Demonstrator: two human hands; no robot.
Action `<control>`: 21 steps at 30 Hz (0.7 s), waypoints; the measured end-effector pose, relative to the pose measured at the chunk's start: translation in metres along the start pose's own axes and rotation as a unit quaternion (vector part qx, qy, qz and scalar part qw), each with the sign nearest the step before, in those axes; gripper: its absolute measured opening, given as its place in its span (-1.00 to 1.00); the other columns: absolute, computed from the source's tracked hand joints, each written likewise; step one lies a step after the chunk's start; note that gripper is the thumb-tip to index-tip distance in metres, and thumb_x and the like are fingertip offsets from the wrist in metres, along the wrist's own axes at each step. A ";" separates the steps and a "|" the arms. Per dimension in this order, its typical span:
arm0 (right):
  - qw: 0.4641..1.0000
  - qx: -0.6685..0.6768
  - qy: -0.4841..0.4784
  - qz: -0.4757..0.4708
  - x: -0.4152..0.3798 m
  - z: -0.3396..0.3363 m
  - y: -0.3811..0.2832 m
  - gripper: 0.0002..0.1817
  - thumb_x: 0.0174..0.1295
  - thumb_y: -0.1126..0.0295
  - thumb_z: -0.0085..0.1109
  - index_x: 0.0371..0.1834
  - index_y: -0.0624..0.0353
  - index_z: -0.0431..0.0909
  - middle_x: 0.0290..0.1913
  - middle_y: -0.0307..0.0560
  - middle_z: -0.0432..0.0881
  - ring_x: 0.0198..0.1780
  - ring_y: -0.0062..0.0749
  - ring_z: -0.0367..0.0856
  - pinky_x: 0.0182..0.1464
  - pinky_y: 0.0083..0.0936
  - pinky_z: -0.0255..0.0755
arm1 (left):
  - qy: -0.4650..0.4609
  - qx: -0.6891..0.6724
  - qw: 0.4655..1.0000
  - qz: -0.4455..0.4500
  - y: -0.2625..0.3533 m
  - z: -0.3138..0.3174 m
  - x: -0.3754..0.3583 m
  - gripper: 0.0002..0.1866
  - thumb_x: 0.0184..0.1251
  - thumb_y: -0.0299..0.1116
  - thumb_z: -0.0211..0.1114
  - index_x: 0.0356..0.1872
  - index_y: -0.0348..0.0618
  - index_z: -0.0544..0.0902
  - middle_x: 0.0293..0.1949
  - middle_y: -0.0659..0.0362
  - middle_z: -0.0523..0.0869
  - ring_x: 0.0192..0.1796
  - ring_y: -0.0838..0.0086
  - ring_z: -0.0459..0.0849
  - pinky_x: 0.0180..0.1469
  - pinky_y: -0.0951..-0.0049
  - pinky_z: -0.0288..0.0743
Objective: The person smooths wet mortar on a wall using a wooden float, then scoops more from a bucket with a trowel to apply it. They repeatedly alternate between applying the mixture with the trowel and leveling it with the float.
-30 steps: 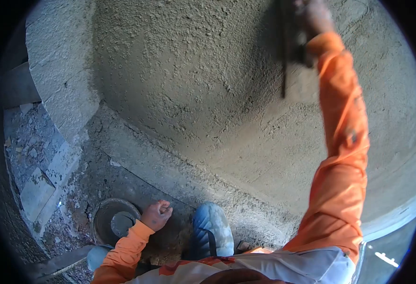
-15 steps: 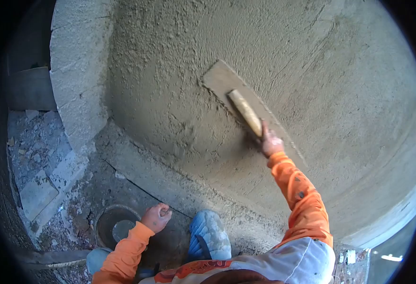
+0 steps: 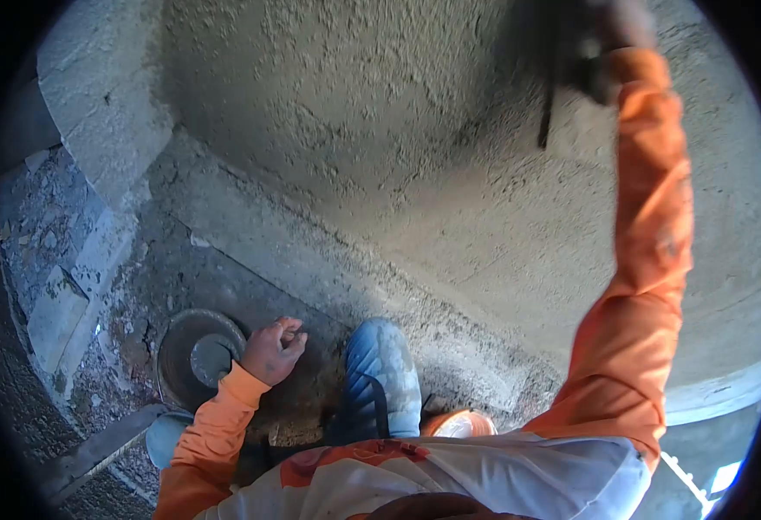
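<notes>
High at the right, my right hand [image 3: 627, 26] is blurred but closed round the handle of a plastering float. The float [image 3: 548, 113] appears nearly edge-on as a dark narrow blade near the plastered wall [image 3: 346, 95]; the handle is mostly hidden, and contact with the wall cannot be made out. Rough, grainy mortar covers the wall left of the float, with a smoother area to its right. Low at the left, my left hand [image 3: 274, 351] hangs beside a round bucket [image 3: 170, 351], its fingers curled with nothing visible in them.
An orange-rimmed bucket [image 3: 484, 423] stands by my blue trouser leg [image 3: 385, 364]. A rough ledge [image 3: 311, 234] follows the wall's base. Broken rubble [image 3: 47, 217] and a loose slab [image 3: 55, 321] lie at the left. A pale bar [image 3: 103, 451] lies at lower left.
My right hand has swung up and right with the float, which has turned from flat to nearly edge-on. My left hand has shifted slightly, and the view has moved, bringing the orange-rimmed bucket into sight.
</notes>
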State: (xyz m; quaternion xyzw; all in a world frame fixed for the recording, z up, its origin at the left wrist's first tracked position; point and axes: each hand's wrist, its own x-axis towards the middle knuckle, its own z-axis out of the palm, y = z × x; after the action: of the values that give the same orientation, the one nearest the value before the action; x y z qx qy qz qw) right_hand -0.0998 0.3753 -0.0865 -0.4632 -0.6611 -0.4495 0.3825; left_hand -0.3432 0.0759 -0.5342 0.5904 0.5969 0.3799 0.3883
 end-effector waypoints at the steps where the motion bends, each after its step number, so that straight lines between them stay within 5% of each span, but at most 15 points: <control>1: 0.996 0.002 -0.021 -0.082 -0.052 0.028 -0.019 -0.58 0.17 0.30 0.07 0.05 0.19 0.21 -0.35 0.17 0.57 -0.37 0.09 0.58 -0.29 -0.21 0.47 | -0.009 0.003 1.000 -0.011 0.001 0.004 -0.002 -0.68 0.12 -0.29 0.25 -0.17 -0.31 0.55 -0.32 -0.06 0.66 -0.31 0.18 0.66 -0.21 0.33 0.52; 3: 0.978 0.074 -0.191 -0.028 -0.142 0.029 -0.074 -0.48 0.13 0.23 0.09 0.13 0.19 0.23 -0.38 0.26 0.56 -0.30 0.06 0.57 -0.30 -0.13 0.45 | -0.035 0.009 0.999 0.008 0.006 0.013 0.000 -0.68 0.11 -0.30 0.26 -0.17 -0.32 0.55 -0.30 -0.07 0.65 -0.28 0.17 0.65 -0.22 0.33 0.51; 4: 0.971 0.092 -0.217 -0.032 -0.185 0.059 -0.071 -0.34 0.10 0.32 0.10 0.25 0.12 0.00 -0.36 0.30 0.53 -0.35 0.19 0.55 -0.33 -0.04 0.44 | -0.039 0.010 0.999 0.001 0.009 0.014 -0.001 -0.68 0.11 -0.30 0.26 -0.17 -0.32 0.55 -0.30 -0.07 0.65 -0.28 0.17 0.65 -0.22 0.33 0.51; 6: 0.954 0.115 -0.276 -0.029 -0.267 0.070 -0.073 -0.27 0.17 0.21 0.02 0.37 0.01 -0.11 -0.22 0.29 0.50 -0.37 0.18 0.58 -0.36 -0.07 0.51 | -0.054 -0.003 0.998 0.017 0.014 0.014 -0.001 -0.68 0.10 -0.32 0.26 -0.17 -0.33 0.54 -0.29 -0.07 0.64 -0.27 0.16 0.64 -0.23 0.33 0.51; 9: 0.916 0.031 -0.384 -0.112 -0.390 0.084 -0.061 -0.40 0.21 0.41 -0.24 0.38 -0.05 -0.04 -0.30 0.20 0.51 -0.48 0.06 0.60 -0.49 -0.13 0.54 | -0.033 0.016 0.999 0.030 0.005 0.014 -0.006 -0.69 0.10 -0.33 0.26 -0.18 -0.33 0.55 -0.30 -0.07 0.64 -0.30 0.15 0.64 -0.25 0.33 0.50; 13: 0.830 -0.010 -0.536 -0.155 -0.523 0.082 -0.025 -0.38 0.21 0.37 -0.21 0.38 -0.21 -0.04 -0.20 0.19 0.51 -0.33 0.00 0.63 -0.37 -0.12 0.55 | -0.020 0.053 0.998 0.023 0.003 0.000 -0.028 -0.70 0.09 -0.33 0.26 -0.21 -0.33 0.55 -0.31 -0.07 0.63 -0.31 0.14 0.63 -0.26 0.32 0.49; 16: 0.876 -0.024 -0.421 -0.233 -0.558 0.066 0.046 -0.32 0.19 0.30 -0.06 0.40 -0.18 -0.07 -0.18 0.19 0.53 -0.29 -0.03 0.62 -0.40 -0.13 0.53 | 0.020 0.056 0.998 -0.016 0.002 -0.006 -0.037 -0.72 0.09 -0.33 0.26 -0.24 -0.34 0.56 -0.31 -0.07 0.63 -0.32 0.14 0.62 -0.26 0.29 0.49; 18: 0.842 -0.047 -0.527 -0.104 -0.491 0.042 0.066 -0.31 0.17 0.25 0.00 0.39 -0.13 -0.01 -0.10 0.18 0.52 -0.18 -0.11 0.59 -0.35 -0.21 0.54 | 0.028 0.066 0.997 -0.013 -0.004 -0.008 -0.044 -0.72 0.09 -0.34 0.25 -0.25 -0.34 0.56 -0.31 -0.07 0.63 -0.31 0.12 0.61 -0.25 0.28 0.48; 19: 0.889 0.050 -0.452 -0.062 -0.447 0.034 0.076 -0.34 0.17 0.20 0.02 0.36 0.02 0.07 -0.02 0.20 0.48 -0.13 -0.24 0.56 -0.26 -0.32 0.53 | 0.034 0.057 0.998 -0.011 -0.013 -0.006 -0.045 -0.73 0.08 -0.34 0.25 -0.25 -0.34 0.56 -0.31 -0.08 0.63 -0.30 0.11 0.61 -0.25 0.27 0.48; 21: 0.952 0.115 -0.272 0.078 -0.346 0.008 0.083 -0.34 0.17 0.13 0.05 0.29 0.19 0.12 -0.07 0.19 0.51 -0.15 -0.16 0.56 -0.16 -0.32 0.48 | 0.019 0.074 0.997 -0.015 -0.016 -0.006 -0.043 -0.72 0.09 -0.36 0.25 -0.23 -0.35 0.56 -0.30 -0.06 0.63 -0.32 0.16 0.63 -0.25 0.32 0.49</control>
State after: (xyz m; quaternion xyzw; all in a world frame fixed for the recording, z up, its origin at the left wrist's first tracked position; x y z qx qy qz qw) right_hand 0.0747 0.3038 -0.3884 -0.5711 -0.7490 -0.1960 0.2728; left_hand -0.3551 0.0323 -0.5454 0.6014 0.6391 0.3402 0.3379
